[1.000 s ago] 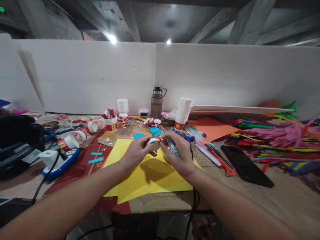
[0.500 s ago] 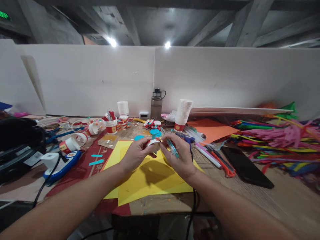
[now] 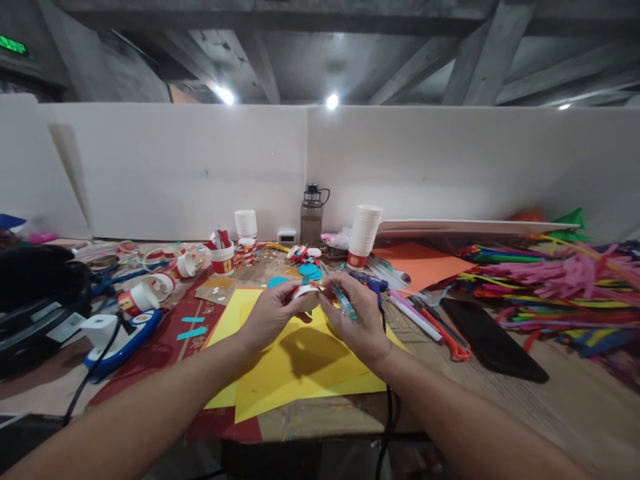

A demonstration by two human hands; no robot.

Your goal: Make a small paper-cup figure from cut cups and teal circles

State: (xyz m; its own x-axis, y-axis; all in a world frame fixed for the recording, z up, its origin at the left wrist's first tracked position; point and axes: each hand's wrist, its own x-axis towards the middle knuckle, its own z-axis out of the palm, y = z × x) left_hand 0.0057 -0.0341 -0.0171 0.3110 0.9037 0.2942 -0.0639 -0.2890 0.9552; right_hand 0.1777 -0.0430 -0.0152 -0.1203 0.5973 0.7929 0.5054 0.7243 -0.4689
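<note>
My left hand [image 3: 270, 319] grips a small white and red paper cup piece [image 3: 306, 291] with a teal strip on it, above the yellow paper sheets [image 3: 280, 373]. Close on its right, my right hand [image 3: 357, 320] holds a clear, teal-tinted pen-like tool [image 3: 345, 303] between its fingers. The fingertips of my right hand are at the right edge of the cup piece. Behind the hands lie blue paper discs [image 3: 310, 270]. A shadow of the hands falls on the yellow paper.
Stacked cups [image 3: 367, 230] and a water bottle [image 3: 311, 217] stand at the back. A black phone [image 3: 493, 340], scissors [image 3: 453, 343] and colourful pipe cleaners [image 3: 565, 280] lie right. Cut cups [image 3: 139, 299] and a blue-and-white power strip [image 3: 123, 347] are left.
The whole scene sits slightly lower in the picture as the view tilts up a little. Both hands keep their holds, and the cup piece is turned slightly.
</note>
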